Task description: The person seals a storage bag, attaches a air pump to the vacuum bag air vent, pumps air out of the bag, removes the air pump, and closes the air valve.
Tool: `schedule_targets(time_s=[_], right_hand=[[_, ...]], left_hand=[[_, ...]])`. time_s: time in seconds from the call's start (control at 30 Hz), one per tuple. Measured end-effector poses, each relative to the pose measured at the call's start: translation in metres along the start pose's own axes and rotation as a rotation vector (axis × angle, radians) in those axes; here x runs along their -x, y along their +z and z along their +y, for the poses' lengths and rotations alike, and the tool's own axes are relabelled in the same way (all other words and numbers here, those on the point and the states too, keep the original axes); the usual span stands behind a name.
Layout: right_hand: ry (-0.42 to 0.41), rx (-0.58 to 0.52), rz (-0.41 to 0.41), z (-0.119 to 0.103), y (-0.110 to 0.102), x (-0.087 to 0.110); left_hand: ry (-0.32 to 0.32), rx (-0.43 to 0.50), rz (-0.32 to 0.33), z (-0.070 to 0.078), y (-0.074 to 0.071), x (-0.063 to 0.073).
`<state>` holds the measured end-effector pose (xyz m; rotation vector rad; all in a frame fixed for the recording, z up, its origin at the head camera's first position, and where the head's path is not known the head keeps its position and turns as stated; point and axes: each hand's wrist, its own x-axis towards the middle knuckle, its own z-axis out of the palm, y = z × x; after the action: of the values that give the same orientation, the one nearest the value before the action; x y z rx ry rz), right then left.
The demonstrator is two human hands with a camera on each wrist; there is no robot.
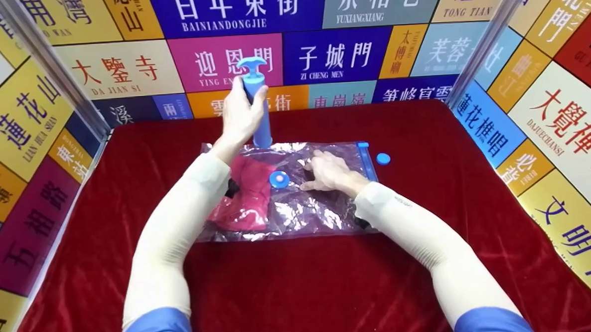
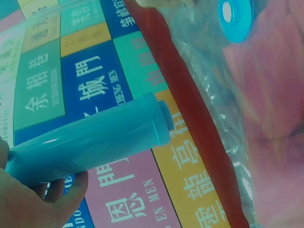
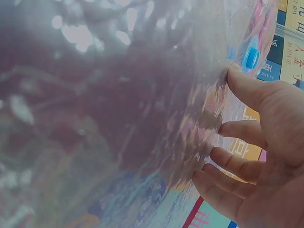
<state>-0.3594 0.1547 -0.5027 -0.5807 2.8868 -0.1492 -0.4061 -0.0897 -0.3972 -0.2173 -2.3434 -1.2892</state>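
Observation:
My left hand (image 1: 242,111) grips a blue hand pump (image 1: 261,120) upright, its T-shaped handle at the top, over the far edge of a clear plastic vacuum bag (image 1: 307,218). In the left wrist view the barrel of the pump (image 2: 95,137) shows, its nozzle end apart from the bag. Folded pink cloth (image 1: 247,198) lies inside the left part of the bag. A round blue valve (image 1: 279,179) sits on the bag's top. My right hand (image 1: 328,172) rests its spread fingertips on the film right of the valve; the right wrist view shows these fingers (image 3: 237,164) touching the plastic.
A blue round cap (image 1: 383,158) lies on the red velvet cloth (image 1: 300,285), right of the bag's blue zip strip (image 1: 367,163). Panels with printed characters (image 1: 345,54) stand around the back and sides of the table.

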Motion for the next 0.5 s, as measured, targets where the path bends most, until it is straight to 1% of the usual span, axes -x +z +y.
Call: schedule_targets(time_s=[0.23, 0.5], right_hand=[[0.023, -0.022, -0.017, 0.0, -0.002, -0.001], [0.006, -0.015, -0.013, 0.001, 0.001, 0.0]], left_hand=[[0.023, 0.047, -0.043, 0.004, 0.001, 0.016], [0.006, 0.056, -0.101, 0.002, 0.004, 0.031]])
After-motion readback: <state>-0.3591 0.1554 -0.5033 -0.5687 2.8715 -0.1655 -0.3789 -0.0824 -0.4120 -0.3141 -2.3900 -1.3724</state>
